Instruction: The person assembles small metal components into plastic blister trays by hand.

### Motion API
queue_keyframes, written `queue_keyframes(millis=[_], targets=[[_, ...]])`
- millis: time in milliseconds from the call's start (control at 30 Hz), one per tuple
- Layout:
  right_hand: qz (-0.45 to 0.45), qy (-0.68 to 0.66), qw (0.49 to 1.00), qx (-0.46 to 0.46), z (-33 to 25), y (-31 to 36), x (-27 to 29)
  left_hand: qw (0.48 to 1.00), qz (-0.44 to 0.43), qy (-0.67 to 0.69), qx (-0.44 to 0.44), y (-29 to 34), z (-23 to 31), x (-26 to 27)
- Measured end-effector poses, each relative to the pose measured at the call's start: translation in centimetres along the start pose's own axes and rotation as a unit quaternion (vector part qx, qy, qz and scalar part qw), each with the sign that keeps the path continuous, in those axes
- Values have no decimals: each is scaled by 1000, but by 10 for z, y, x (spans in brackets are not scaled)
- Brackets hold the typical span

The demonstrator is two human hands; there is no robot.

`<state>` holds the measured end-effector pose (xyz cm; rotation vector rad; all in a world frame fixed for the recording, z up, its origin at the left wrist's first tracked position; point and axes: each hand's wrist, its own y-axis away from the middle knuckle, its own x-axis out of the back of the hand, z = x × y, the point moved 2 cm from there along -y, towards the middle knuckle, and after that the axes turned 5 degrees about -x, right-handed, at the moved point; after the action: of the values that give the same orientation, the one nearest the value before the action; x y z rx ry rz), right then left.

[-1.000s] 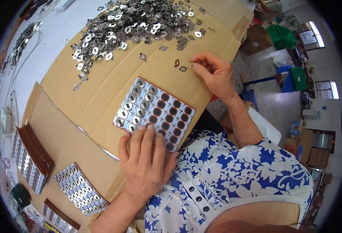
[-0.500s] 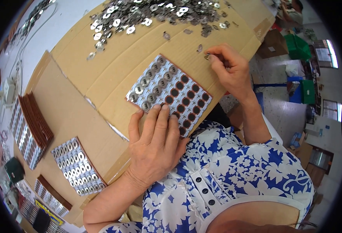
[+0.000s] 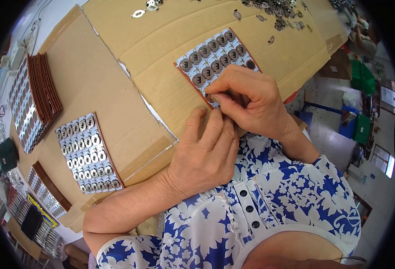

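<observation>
A white circuit board panel (image 3: 199, 50) with a brown edge lies on the cardboard. Two rows at its far side carry round metal clips (image 3: 216, 66); one dark round spot (image 3: 251, 64) shows bare beside my right hand. Thumb and forefinger of my right hand (image 3: 256, 101) are pinched on a small metal clip, mostly hidden, at the panel's left edge in the third row. My left hand (image 3: 206, 150) lies with fingers stretched out and apart, their tips by the panel's near left edge. Both hands cover the panel's nearer part.
Loose metal clips (image 3: 278, 9) are heaped at the far edge of the cardboard (image 3: 152, 54). To the left lie a filled panel (image 3: 87, 152), a tall stack of panels (image 3: 43, 89) and a smaller stack (image 3: 52, 184). Green crates (image 3: 362, 76) stand off to the right.
My right hand has come left and nearer, from beside the panel onto it, with the small metal clip. The view has shifted, so the panels sit higher in the picture. My left hand stays by the panel.
</observation>
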<state>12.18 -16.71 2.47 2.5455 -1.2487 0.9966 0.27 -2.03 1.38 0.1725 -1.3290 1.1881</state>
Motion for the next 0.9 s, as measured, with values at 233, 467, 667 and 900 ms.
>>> queue_keyframes(millis=[233,467,667,900], targets=[[27,16,1000,3,-2,2,-2,999,30,29,-7,3,-1,-9],[-22,45,998,38,0,10,3,998,21,58,-9,4,-1,-12],[-19,45,998,29,4,12,2,998,-9,54,-11,5,-1,-9],[3,86,996,-2,-8,20,2,998,-24,59,-6,-2,1,-5]])
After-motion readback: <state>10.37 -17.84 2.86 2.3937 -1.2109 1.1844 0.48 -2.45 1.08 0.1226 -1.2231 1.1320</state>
